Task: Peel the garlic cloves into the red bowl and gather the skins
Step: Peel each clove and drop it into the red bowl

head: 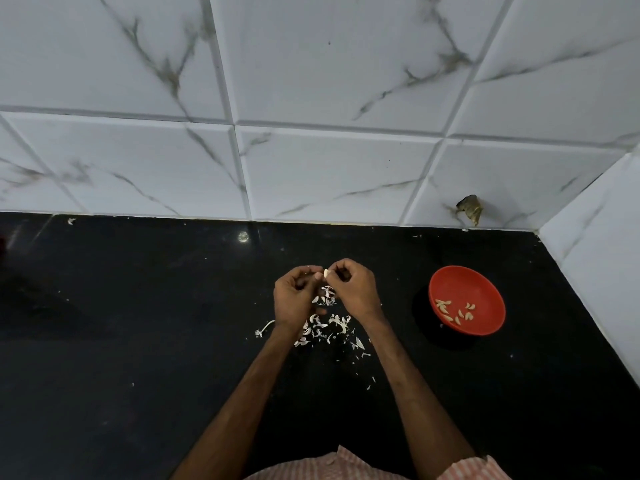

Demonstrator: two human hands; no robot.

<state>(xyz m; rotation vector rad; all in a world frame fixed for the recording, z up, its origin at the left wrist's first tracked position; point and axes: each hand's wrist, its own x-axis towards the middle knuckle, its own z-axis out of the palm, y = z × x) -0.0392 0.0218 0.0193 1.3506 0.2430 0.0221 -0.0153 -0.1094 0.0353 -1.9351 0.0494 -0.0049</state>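
A small pale garlic clove [326, 273] is pinched between the fingertips of my left hand [294, 295] and my right hand [353, 289], above the middle of the black counter [138, 341]. Both hands are curled shut around it. Under and just in front of the hands lies a loose scatter of white garlic skins [329, 327]. The red bowl [485, 289] sits to the right of my right hand, with several peeled cloves [453, 311] in its near half.
White marble-look tiles [329, 168] form the back wall, and a side wall [595, 271] closes the right. A hole in the tile [469, 208] sits above the bowl. A garlic stem piece [265, 329] lies left of the skins.
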